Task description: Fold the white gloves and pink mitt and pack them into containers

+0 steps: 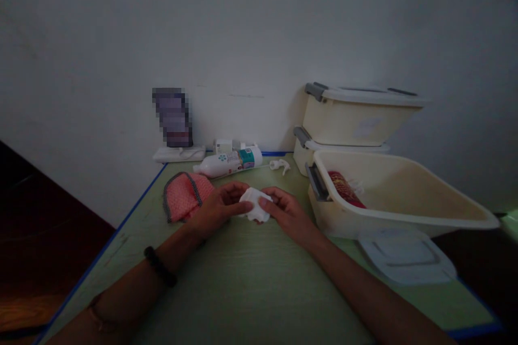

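Both hands pinch a small white piece with a wavy edge (256, 206), held above the middle of the table. It looks soft and folded, but its exact kind cannot be made out. My left hand (220, 206) grips its left side, thumb on top, with the other fingers partly behind it. On the opposite side, my right hand (288, 214) closes on it the same way. Left of my left hand lies a pink cloth item with dark checked trim (182, 197). Behind the hands, a white bottle (230, 161) lies on its side, with a white pump head (280, 165) to its right.
At right stands an open cream bin (399, 215) holding a red patterned item (343, 188). A light lid (408, 256) lies before it. Lidded bins (356, 118) are stacked behind. A blurred-out screen (174, 118) stands on a white base (178, 154) at back left.
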Demonstrator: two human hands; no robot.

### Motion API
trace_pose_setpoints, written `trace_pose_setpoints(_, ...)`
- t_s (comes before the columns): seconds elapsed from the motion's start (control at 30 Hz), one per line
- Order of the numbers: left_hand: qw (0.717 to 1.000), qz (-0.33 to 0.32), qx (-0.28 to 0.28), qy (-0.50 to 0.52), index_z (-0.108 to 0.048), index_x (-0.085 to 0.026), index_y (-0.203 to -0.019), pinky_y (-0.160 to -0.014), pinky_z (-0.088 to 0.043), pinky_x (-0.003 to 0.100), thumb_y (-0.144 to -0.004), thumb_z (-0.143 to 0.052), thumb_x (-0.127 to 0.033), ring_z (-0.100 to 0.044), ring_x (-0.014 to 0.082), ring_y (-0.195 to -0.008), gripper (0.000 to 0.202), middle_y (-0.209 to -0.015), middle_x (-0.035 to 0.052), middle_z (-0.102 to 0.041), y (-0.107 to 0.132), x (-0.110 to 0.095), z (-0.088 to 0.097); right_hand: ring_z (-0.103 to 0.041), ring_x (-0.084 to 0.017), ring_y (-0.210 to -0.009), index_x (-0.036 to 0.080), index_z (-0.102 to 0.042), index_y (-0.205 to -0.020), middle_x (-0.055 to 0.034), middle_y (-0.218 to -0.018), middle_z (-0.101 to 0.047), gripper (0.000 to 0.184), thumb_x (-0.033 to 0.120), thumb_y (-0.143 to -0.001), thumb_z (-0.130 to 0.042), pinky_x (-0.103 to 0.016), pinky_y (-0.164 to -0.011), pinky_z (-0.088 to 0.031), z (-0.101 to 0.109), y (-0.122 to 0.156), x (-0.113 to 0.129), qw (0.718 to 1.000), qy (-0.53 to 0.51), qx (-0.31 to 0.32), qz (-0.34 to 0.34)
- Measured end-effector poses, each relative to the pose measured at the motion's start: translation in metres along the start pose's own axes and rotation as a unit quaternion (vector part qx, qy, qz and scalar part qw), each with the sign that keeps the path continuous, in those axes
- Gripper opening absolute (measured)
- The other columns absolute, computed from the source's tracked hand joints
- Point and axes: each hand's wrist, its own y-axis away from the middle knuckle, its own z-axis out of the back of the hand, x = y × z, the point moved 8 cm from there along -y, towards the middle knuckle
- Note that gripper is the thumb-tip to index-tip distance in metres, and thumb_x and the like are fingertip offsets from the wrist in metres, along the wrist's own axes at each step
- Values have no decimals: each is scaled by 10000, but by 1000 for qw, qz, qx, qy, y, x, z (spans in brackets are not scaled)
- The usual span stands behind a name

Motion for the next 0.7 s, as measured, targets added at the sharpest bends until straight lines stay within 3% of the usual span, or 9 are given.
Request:
trace_pose_setpoints(0.17, 1000, 17, -21, -12, -584, -158, -858, -624, -449, 225, -667, -715, -194, -601, 112, -664, 235, -787, -10, -646, 2, -3, -1, -531, -87, -566, 167, -554, -850, 27, -662, -582, 253, 377, -732, -632, -228, -551, -427, 0, 0, 0, 1000, 16, 4, 6)
trace_pose_setpoints(0.4, 992, 7, -102, -73, -580, -171, -859, -535, -401, 180, -695, -694, -229, -517, 64, -567, 208, -733, -44, -591, 2, -2, 12, -506, -99, -670, 175, -517, -769, 26, -719, -537, 168, 290, -724, -630, -238, -634, -402, -2, 4, 9, 992, 123, -9, 23)
trace_pose_setpoints(0.7, 989, 42, -122, -67, -577, -176, -896, -490, -374, 184, -632, -739, -248, -512, 72, -516, 318, -650, -55, -606, 3, -2, 12, -518, -109, -651, 179, -532, -801, 19, -708, -555, 227, 356, -710, -642, -236, -598, -403, 6, 4, 4, 993, 92, -74, 12)
